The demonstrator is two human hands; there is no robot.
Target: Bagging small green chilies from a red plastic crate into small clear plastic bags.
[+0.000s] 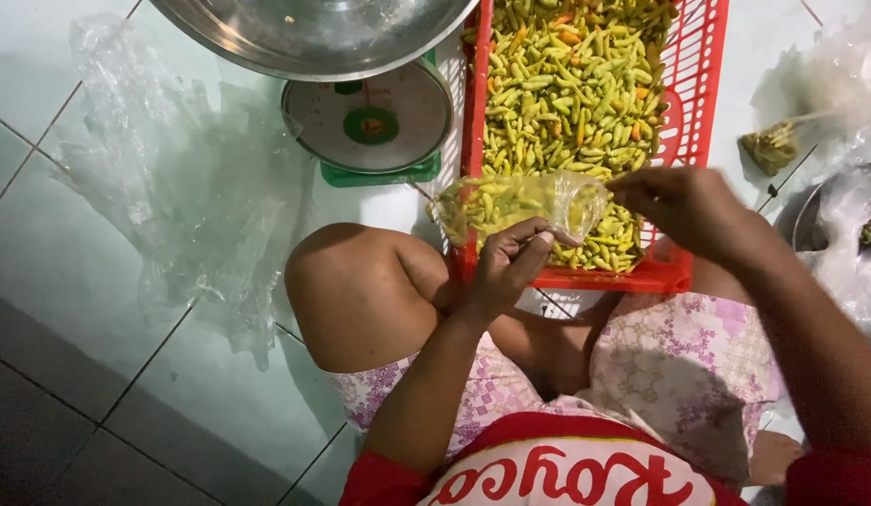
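Observation:
A clear plastic bag filled with small green and yellow chillies lies sideways above my knee. My left hand grips the bag from below near its neck. My right hand pinches the bag's open end at the right. Behind the bag stands a red plastic basket heaped with loose green, yellow and a few orange chillies.
A green kitchen scale with a round dial stands on the tiled floor, under a steel bowl. Crumpled clear plastic bags lie at the left. More plastic, a small filled bag and a dark pot sit at the right.

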